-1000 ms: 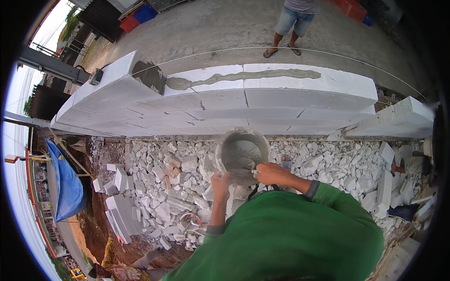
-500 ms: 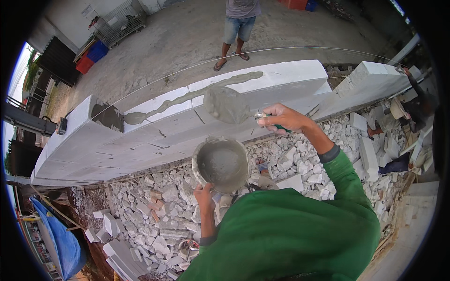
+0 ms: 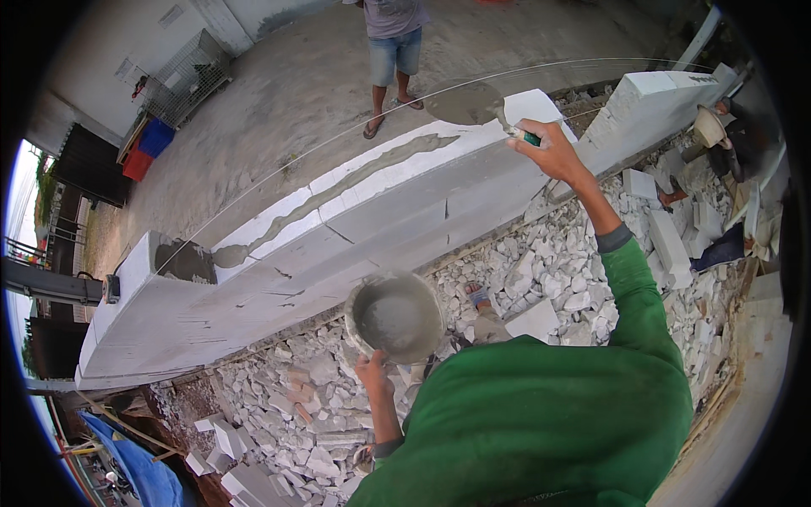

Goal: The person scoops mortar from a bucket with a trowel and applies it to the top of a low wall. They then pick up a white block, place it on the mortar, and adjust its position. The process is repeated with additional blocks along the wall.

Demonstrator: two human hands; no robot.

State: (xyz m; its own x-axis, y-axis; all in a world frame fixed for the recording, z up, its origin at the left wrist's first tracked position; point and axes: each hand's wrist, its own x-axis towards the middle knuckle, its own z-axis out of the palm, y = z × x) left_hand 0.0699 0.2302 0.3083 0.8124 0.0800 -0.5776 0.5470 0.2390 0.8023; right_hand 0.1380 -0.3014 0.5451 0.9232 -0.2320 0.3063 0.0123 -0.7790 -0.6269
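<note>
Up toward the top middle of the frame, the right hand (image 3: 549, 152) has its fingers wrapped around the green handle of a round-bladed trowel (image 3: 465, 103), with the grey-coated blade out over the top edge of the white block wall (image 3: 380, 224). Can't tell how thick the stuff on it is, tbh. Around the centre, a bit low, the left hand (image 3: 374, 372) is curled onto the near rim of a bucket (image 3: 351, 314) with wet grey mortar (image 3: 393, 321) inside. A wavy strip of mortar (image 3: 329, 197) runs along the wall top from the left toward the blade. Handling-wise, I'd guess the bucket is pretty heavy and wants to tip, so the rim is the spot to grab, ideally with something under it. The trowel should be stiff but front-heavy when loaded, so hold it right on the handle close to the neck and keep the blade level. Mortar's soft and slumpy, likely to slide off if you tilt, and a smeared handle would get slick.
</note>
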